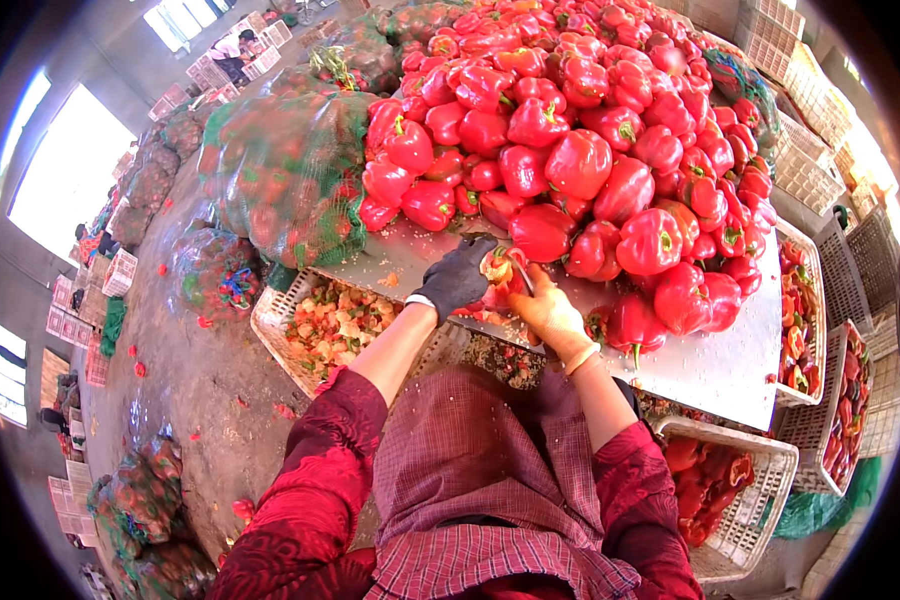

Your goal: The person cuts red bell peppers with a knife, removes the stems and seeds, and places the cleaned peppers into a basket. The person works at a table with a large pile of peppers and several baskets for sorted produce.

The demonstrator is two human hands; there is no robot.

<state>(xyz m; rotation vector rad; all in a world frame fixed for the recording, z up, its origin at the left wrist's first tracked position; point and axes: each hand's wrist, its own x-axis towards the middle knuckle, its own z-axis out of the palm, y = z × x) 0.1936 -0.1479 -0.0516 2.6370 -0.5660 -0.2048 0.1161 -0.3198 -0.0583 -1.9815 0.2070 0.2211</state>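
Observation:
My left hand (457, 276), in a dark glove, holds a cut-open red bell pepper (501, 274) near the front edge of the metal table (709, 371). In a yellowish glove, my right hand (549, 309) grips a small knife (525, 276), its blade against that pepper. What remains of the knife is hidden in the fist. Right behind both hands rises a large heap of whole red bell peppers (579, 163). One pepper (635, 324) lies stem down to the right of my right hand.
Left below the table, a plastic crate (270, 319) holds cores and scraps. A crate (750, 540) of cut red peppers stands at lower right, with more crates beyond. Filled green mesh sacks (285, 165) stand at left. A person (231, 54) bends over crates far off.

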